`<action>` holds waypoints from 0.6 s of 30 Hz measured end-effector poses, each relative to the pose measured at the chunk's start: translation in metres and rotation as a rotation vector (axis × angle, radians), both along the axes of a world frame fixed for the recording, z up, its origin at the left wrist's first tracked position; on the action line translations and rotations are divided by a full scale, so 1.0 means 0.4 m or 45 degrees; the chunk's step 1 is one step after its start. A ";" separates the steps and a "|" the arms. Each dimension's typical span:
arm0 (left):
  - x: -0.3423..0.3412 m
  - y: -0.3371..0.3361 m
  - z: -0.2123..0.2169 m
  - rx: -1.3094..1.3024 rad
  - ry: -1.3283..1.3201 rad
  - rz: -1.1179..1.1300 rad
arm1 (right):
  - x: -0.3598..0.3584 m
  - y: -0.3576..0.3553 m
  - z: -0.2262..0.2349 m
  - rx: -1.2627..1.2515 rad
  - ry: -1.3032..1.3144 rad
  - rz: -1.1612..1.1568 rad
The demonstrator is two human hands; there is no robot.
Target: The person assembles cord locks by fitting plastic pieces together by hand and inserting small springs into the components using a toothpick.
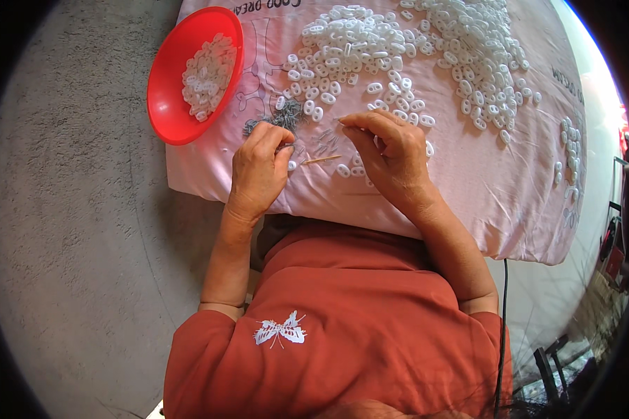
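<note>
Over the pink cloth, my left hand [258, 167] is closed, its thumb and fingers pinched together. Whatever is between them is too small or hidden to make out. My right hand [395, 150] is bent with thumb and fingertips pressed together, and anything in that pinch is also too small to name. A heap of thin grey pieces [286, 115] lies just beyond my left fingers, with several strewn toward the right hand. A thin wooden stick [321, 160] rests between the hands. Small white oval pieces with two holes [344, 170] lie beside my right palm.
A red bowl [162, 91] with white pieces inside stands tilted at the table's left edge. Large piles of white oval pieces [353, 38] [475, 56] cover the far side. A few more pieces [572, 150] lie at the right edge. A black cable [503, 328] hangs on the right.
</note>
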State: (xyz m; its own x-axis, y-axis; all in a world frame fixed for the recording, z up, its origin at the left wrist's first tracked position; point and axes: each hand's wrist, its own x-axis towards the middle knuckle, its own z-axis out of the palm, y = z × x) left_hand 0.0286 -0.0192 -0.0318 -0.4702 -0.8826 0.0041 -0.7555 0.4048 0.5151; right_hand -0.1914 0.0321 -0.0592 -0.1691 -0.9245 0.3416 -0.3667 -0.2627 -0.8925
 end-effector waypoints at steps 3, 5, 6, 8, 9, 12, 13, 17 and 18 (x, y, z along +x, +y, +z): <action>0.004 -0.001 -0.006 -0.035 -0.042 0.002 | 0.001 0.000 0.000 0.004 -0.010 -0.004; 0.005 -0.002 -0.007 -0.053 -0.057 -0.011 | 0.001 0.000 -0.001 0.006 -0.013 -0.004; 0.006 -0.003 -0.008 -0.071 -0.072 -0.023 | 0.002 0.000 -0.001 0.005 -0.012 -0.003; 0.004 -0.003 -0.005 -0.048 -0.013 -0.005 | 0.001 0.000 0.000 0.003 -0.011 -0.002; 0.003 -0.003 -0.005 -0.025 0.046 0.012 | 0.000 0.000 0.001 0.004 -0.001 0.001; 0.002 -0.006 -0.005 0.041 0.101 0.041 | 0.001 0.001 -0.001 0.006 -0.009 0.008; 0.000 -0.006 -0.004 0.039 0.101 0.041 | 0.002 0.001 -0.002 0.009 -0.027 0.010; -0.005 -0.007 0.004 0.105 0.241 0.080 | 0.002 0.000 -0.002 0.005 0.000 0.014; -0.004 -0.009 0.006 0.095 0.223 0.035 | 0.002 0.001 -0.001 0.007 -0.012 0.015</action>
